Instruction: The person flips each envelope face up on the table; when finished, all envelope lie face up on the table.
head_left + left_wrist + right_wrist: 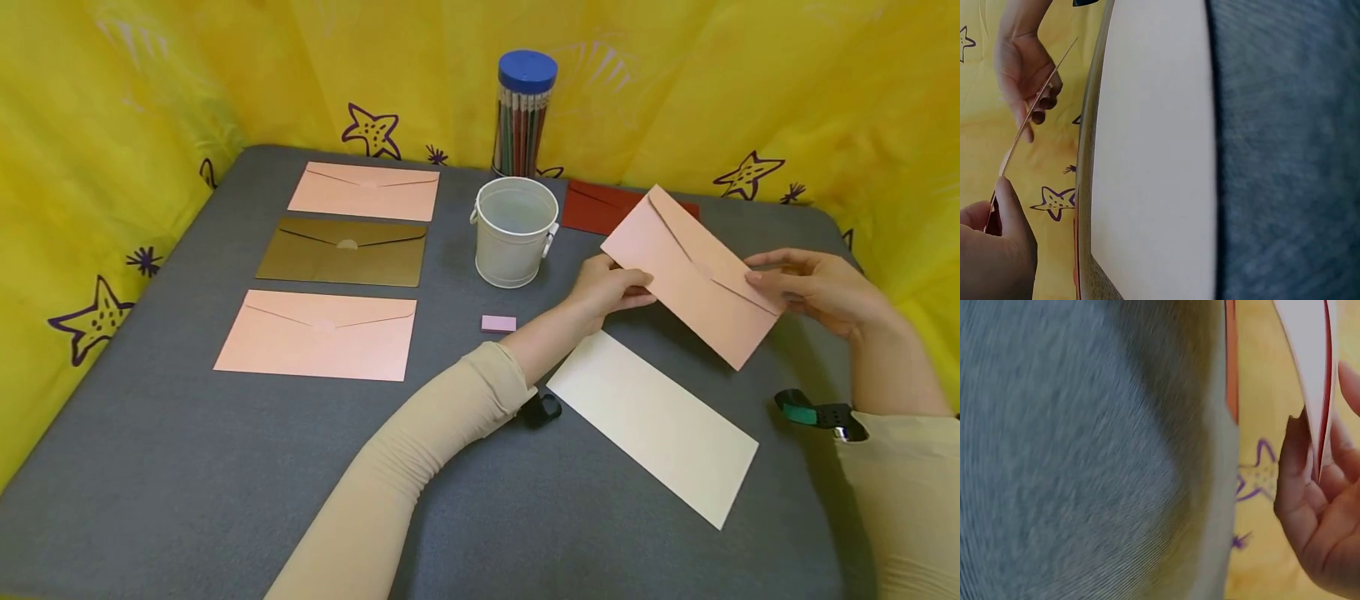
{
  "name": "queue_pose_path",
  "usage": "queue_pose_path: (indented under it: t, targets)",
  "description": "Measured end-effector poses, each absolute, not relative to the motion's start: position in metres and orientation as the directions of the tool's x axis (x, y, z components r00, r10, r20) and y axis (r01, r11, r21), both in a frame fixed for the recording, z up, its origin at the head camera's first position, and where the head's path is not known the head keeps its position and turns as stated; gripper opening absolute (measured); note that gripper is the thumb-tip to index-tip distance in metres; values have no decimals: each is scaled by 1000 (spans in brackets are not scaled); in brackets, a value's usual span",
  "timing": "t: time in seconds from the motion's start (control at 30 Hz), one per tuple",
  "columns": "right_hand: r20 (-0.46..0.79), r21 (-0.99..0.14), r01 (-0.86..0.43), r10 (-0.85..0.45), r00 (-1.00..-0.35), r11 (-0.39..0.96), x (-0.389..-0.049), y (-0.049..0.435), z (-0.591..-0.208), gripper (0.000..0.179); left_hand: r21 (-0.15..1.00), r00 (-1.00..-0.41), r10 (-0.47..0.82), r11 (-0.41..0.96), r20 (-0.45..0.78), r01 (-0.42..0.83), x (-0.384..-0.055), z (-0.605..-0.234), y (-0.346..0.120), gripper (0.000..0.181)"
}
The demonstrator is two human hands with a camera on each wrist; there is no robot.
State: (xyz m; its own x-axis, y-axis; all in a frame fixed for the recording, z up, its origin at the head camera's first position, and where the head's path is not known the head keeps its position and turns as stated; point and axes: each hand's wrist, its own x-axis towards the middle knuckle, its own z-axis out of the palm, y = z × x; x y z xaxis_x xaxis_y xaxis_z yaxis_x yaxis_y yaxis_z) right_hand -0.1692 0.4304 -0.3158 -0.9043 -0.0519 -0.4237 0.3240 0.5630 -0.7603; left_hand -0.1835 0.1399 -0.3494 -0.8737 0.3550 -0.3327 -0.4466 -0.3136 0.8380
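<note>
A pale pink envelope (693,279), its flap side up, is held tilted above the table's right half. My left hand (611,287) pinches its left edge, thumb on top. At the opposite end, my right hand (825,287) holds the envelope between thumb and fingers. The left wrist view shows the envelope (1038,100) nearly edge-on between both hands. In the right wrist view its end (1316,375) lies between the right thumb and fingers, with a red line along the edge. Below the hands, a blank white rectangular card (660,425) lies slantwise on the grey table.
On the left lie a pink envelope (363,192), a gold envelope (341,262) and another pink envelope (322,346). A white bucket (513,250) stands mid-table, before a blue-lidded pencil tube (525,117). A red envelope (592,208) and small pink eraser-like block (498,323) are nearby.
</note>
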Motion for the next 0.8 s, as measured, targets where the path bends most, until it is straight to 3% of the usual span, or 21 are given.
queue_pose_path:
  t: [0.23,0.33,0.5,0.63,0.8]
  targets:
    - [-504,-859,459,-219,-836,226,-168,454,-330,19,770,-871,320,-417,-373,-483,-186,-353,139,21]
    - [-502,-865,485,-221,-836,131,-170,454,-332,20,725,-855,307,-455,-417,-517,-187,-355,139,16]
    - [-504,-864,496,-121,-855,91,-176,444,-331,22,632,-802,307,-497,-513,-595,-184,-356,139,6]
    - [-510,-858,499,-90,-856,121,-182,435,-331,24,570,-764,311,-523,-565,-634,-181,-355,139,12]
    - [-545,-834,530,-75,-835,154,-190,426,-333,25,551,-758,280,-547,-589,-630,-179,-357,139,11]
